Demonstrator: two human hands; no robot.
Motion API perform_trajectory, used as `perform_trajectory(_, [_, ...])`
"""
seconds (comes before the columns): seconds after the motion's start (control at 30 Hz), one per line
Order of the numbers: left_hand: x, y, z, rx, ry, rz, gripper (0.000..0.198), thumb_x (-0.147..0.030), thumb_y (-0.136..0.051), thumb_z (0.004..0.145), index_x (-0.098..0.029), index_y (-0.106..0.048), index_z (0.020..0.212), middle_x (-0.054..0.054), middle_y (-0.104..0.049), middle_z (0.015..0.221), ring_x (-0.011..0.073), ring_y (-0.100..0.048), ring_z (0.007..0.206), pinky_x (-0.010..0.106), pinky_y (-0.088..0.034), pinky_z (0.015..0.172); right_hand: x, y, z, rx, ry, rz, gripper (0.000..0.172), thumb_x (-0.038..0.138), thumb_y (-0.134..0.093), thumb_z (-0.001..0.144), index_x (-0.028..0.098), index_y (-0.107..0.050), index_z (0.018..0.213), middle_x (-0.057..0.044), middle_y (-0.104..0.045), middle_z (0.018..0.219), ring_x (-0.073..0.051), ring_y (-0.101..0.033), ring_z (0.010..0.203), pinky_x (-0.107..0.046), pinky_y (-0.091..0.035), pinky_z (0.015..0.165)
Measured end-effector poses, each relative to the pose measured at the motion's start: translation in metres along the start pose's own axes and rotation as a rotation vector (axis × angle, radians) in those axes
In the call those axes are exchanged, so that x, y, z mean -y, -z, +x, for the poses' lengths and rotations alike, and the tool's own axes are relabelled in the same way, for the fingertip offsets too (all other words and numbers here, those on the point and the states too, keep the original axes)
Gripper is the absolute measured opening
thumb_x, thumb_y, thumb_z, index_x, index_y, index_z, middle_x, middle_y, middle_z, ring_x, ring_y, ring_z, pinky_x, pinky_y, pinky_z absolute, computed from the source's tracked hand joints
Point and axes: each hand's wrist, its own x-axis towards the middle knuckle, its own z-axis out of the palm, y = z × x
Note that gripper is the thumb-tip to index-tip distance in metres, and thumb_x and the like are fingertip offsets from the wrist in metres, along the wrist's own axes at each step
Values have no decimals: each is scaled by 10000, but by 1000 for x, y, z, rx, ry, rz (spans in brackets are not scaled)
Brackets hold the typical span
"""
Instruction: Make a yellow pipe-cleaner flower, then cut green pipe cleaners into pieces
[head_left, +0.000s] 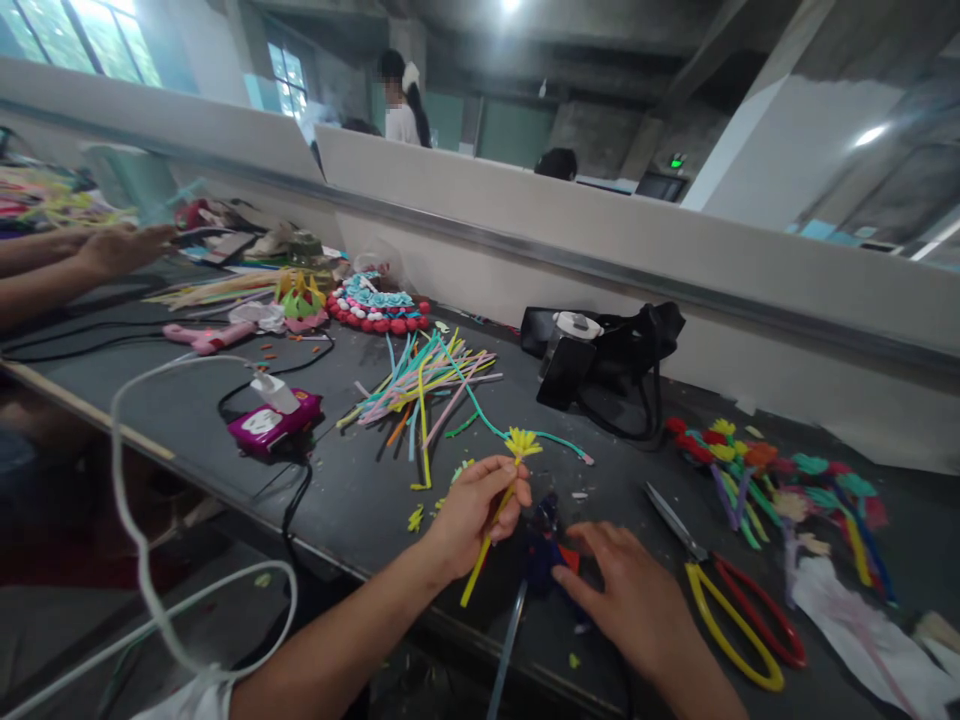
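My left hand [472, 512] is closed round a yellow stick flower [517, 446], its frayed head up and its stem slanting down to the left. My right hand [626, 590] rests on the dark table [187, 400] with its fingers on a dark blue and red piece [547, 560]; I cannot make out whether it grips it. Scissors with yellow and red handles [731, 600] lie just right of that hand.
A pile of coloured sticks [424, 380] lies ahead, finished stick flowers [780, 490] at the right. A black bag [607, 350] stands by the partition. A magenta power strip [274, 420] with a white cable sits left. Another person's hands [112, 250] work at the far left.
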Motion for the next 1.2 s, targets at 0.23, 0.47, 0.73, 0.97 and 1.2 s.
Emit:
perform_trajectory(0.23, [-3, 1, 0, -51, -31, 51, 184, -307, -598, 802, -125, -584, 822, -18, -581, 579, 21, -327, 322, 154, -197, 306, 5, -7, -2, -1, 36, -74, 186, 340, -673, 748, 236, -649, 900, -31, -611, 875, -232, -609, 859, -355, -497, 736])
perform_trajectory(0.47, [-11, 4, 1, -142, -136, 126, 202, -332, -601, 801, -138, -547, 790, -2, -632, 578, 34, -394, 303, 147, -224, 297, 4, 12, 1, -48, 29, 204, 94, 257, -610, 714, 209, -604, 795, -25, -592, 860, -197, -591, 826, -313, -493, 717])
perform_trajectory(0.73, [-7, 5, 3, -162, -130, 142, 225, -359, -616, 781, -153, -525, 773, -1, -642, 585, 54, -437, 320, 150, -286, 292, -1, 28, -4, -116, -239, 1515, 325, 428, -497, 800, 211, -625, 1007, -109, -676, 952, -222, -642, 671, -352, -531, 537])
perform_trajectory(0.97, [-5, 1, 0, -160, -116, 156, 219, -360, -617, 773, -162, -522, 764, 0, -644, 592, 53, -432, 326, 152, -280, 291, 44, 2, -9, -106, -356, 1460, 325, 467, -599, 797, 186, -656, 949, -55, -658, 802, -147, -585, 589, -244, -471, 477])
perform_trajectory(1.2, [-1, 2, 1, -135, -86, 157, 226, -378, -613, 775, -174, -518, 795, -9, -646, 599, 55, -423, 317, 155, -279, 285, 33, -11, -9, -221, -285, 905, 477, 612, -534, 807, 181, -700, 926, -71, -702, 820, -170, -619, 645, -284, -533, 613])
